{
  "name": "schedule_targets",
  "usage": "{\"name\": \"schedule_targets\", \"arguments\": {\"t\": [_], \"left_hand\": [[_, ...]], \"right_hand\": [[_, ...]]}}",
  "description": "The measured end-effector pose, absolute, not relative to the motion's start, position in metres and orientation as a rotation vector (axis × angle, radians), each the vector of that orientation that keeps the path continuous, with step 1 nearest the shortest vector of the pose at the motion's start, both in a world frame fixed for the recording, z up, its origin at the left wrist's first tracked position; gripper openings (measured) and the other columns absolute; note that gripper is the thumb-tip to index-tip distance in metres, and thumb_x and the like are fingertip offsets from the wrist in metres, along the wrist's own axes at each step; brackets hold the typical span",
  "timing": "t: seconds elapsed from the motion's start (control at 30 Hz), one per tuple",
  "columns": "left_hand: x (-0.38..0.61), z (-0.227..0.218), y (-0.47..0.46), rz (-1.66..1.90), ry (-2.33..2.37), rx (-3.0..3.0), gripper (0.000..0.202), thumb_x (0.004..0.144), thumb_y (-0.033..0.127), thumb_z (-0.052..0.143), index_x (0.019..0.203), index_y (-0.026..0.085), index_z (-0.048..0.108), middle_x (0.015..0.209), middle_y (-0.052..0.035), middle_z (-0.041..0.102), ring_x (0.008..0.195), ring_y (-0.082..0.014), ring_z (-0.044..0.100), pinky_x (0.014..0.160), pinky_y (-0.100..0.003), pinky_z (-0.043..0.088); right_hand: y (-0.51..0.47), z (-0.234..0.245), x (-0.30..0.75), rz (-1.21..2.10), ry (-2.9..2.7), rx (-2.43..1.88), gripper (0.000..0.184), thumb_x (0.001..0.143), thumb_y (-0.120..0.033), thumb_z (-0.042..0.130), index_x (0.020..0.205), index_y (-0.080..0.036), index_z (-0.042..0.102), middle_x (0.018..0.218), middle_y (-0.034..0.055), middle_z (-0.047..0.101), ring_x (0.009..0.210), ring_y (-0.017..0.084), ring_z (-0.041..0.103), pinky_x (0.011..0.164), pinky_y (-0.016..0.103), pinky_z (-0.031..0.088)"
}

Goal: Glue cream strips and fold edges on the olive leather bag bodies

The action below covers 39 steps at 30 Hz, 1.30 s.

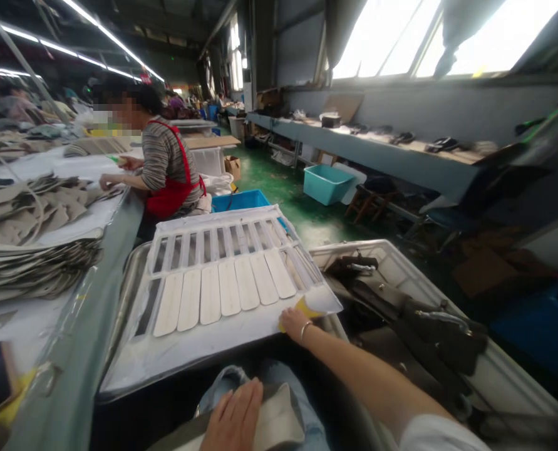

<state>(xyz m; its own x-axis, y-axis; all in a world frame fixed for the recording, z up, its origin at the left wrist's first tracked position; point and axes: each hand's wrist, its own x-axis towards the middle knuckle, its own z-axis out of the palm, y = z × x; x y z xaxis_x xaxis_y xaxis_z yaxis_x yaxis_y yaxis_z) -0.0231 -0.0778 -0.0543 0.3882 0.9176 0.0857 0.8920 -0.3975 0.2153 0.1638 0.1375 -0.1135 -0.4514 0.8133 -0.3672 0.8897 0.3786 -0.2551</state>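
My right hand (294,322) is at the near right corner of a white slotted tray (166,351), its fingers closed round a soft-looking yellow piece (308,307). What the yellow piece is I cannot make out. On the tray lies a row of several pale, round-ended strips (210,294), side by side. Low in the view my left hand (234,413) lies flat, fingers stretched out, on a pale and grey-green panel (279,416) across my lap. The thumb of that hand is hidden.
At left, a table (79,326) bears stacked grey pieces (39,263). A co-worker in a red apron (175,181) sits beyond the tray. A white bin (391,250) at right holds dark bags (410,319). A turquoise tub (328,183) stands on the green floor.
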Motion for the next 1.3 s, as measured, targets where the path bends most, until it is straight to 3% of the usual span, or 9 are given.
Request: {"name": "schedule_targets", "arguments": {"t": [0.13, 0.37, 0.53, 0.63, 0.73, 0.83, 0.93, 1.13, 1.3], "left_hand": [[-0.029, -0.027, -0.075, 0.088, 1.474, 2.270, 0.091, 0.062, 0.042, 0.069, 0.139, 0.015, 0.028, 0.141, -0.0146, 0.031, 0.126, -0.0346, 0.034, 0.102, -0.050, 0.031], [-0.033, 0.035, -0.062, 0.410, 1.507, 1.822, 0.083, 0.073, 0.040, 0.063, 0.141, 0.020, 0.018, 0.143, -0.0133, 0.028, 0.129, -0.0284, 0.031, 0.104, -0.049, 0.030], [0.022, 0.046, -0.064, 0.750, 1.196, 1.809, 0.070, 0.075, 0.040, 0.062, 0.136, 0.023, 0.032, 0.135, -0.0103, 0.042, 0.120, -0.0255, 0.042, 0.099, -0.041, 0.039], [0.045, 0.035, -0.067, 0.961, 1.249, 1.600, 0.031, 0.088, 0.035, 0.043, 0.111, 0.020, 0.058, 0.099, -0.0065, 0.063, 0.087, -0.0183, 0.061, 0.083, -0.034, 0.049], [0.049, 0.027, -0.069, 1.057, 1.317, 1.180, 0.034, 0.085, 0.042, 0.047, 0.092, 0.013, 0.064, 0.076, -0.0052, 0.063, 0.062, -0.0154, 0.061, 0.060, -0.030, 0.054], [0.049, 0.027, -0.068, 1.077, 1.285, 0.814, 0.037, 0.077, 0.044, 0.058, 0.089, 0.009, 0.062, 0.078, -0.0085, 0.065, 0.066, -0.0182, 0.062, 0.051, -0.027, 0.053], [0.049, 0.031, -0.061, 1.031, 1.160, 0.712, 0.039, 0.075, 0.044, 0.060, 0.091, 0.008, 0.062, 0.079, -0.0092, 0.066, 0.067, -0.0175, 0.062, 0.049, -0.024, 0.051], [-0.004, 0.035, -0.020, 0.588, 1.194, 0.969, 0.050, 0.072, 0.057, 0.057, 0.082, 0.009, 0.065, 0.078, -0.0110, 0.067, 0.070, -0.0193, 0.063, 0.058, -0.027, 0.048], [-0.033, 0.012, 0.005, 0.639, 1.228, 0.758, 0.065, 0.075, 0.063, 0.050, 0.116, 0.013, 0.052, 0.105, -0.0128, 0.065, 0.100, -0.0233, 0.058, 0.087, -0.035, 0.041]], "right_hand": [[0.135, -0.096, 0.173, -0.729, 2.499, 1.662, 0.018, 0.084, -0.027, 0.054, 0.094, -0.012, 0.058, 0.097, 0.0054, 0.059, 0.089, 0.017, 0.056, 0.081, 0.039, 0.046], [0.109, 0.017, 0.212, -0.803, 2.588, 2.466, 0.022, 0.088, -0.035, 0.037, 0.081, -0.017, 0.046, 0.065, 0.0001, 0.051, 0.055, 0.012, 0.050, 0.054, 0.026, 0.042], [0.042, 0.044, 0.189, -2.803, 1.721, 2.646, 0.047, 0.073, -0.061, 0.052, 0.061, -0.021, 0.031, 0.044, -0.0099, 0.030, 0.032, 0.002, 0.019, 0.028, 0.017, 0.016], [0.013, 0.029, 0.178, -3.075, 1.302, 2.566, 0.051, 0.065, -0.064, 0.059, 0.061, -0.020, 0.034, 0.042, -0.0111, 0.028, 0.031, 0.002, 0.019, 0.027, 0.015, 0.015], [0.002, 0.020, 0.191, -2.719, 1.643, 2.726, 0.048, 0.067, -0.066, 0.055, 0.069, -0.020, 0.041, 0.048, -0.0071, 0.041, 0.034, 0.005, 0.033, 0.029, 0.018, 0.029], [-0.003, 0.028, 0.209, -1.194, 2.734, 3.001, 0.050, 0.072, -0.056, 0.057, 0.099, -0.016, 0.048, 0.090, 0.0098, 0.060, 0.077, 0.020, 0.059, 0.065, 0.035, 0.051], [-0.007, 0.038, 0.210, -0.092, 3.251, 2.191, 0.039, 0.084, -0.044, 0.046, 0.107, -0.013, 0.052, 0.105, 0.0152, 0.059, 0.104, 0.026, 0.052, 0.093, 0.045, 0.037], [0.004, 0.016, 0.194, -0.379, 2.705, 1.745, 0.056, 0.094, -0.039, 0.015, 0.072, -0.018, 0.062, 0.069, 0.0081, 0.067, 0.064, 0.019, 0.062, 0.062, 0.029, 0.042], [0.024, -0.012, 0.187, -0.388, 2.611, 1.630, 0.062, 0.093, -0.043, 0.014, 0.070, -0.016, 0.065, 0.070, 0.0109, 0.068, 0.067, 0.021, 0.064, 0.061, 0.029, 0.042]]}}
